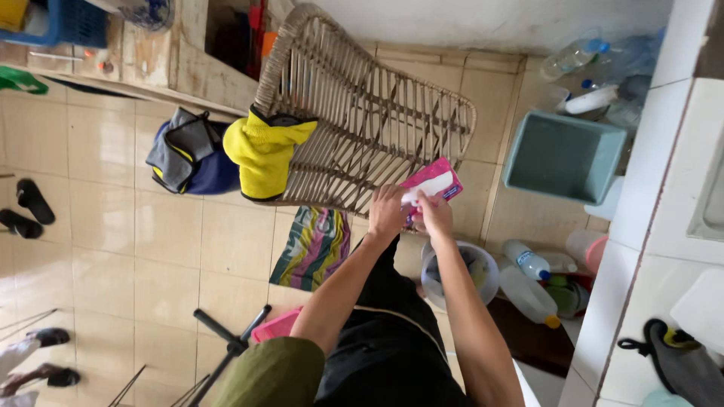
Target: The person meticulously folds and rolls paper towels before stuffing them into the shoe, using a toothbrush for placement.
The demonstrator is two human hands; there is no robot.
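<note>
One pink plastic sachet (433, 183), flat and glossy with a white patch and a blue corner, sits pinched between both hands just above a round grey bucket (460, 273). The left hand (387, 213) is closed on its lower edge at about eight o'clock; the right hand (435, 214) grips it at six o'clock, fingers curled tight. At eleven o'clock stands a wicker chair (362, 120) with a yellow cloth (264, 154). At three o'clock lies a teal basin (562, 154).
</note>
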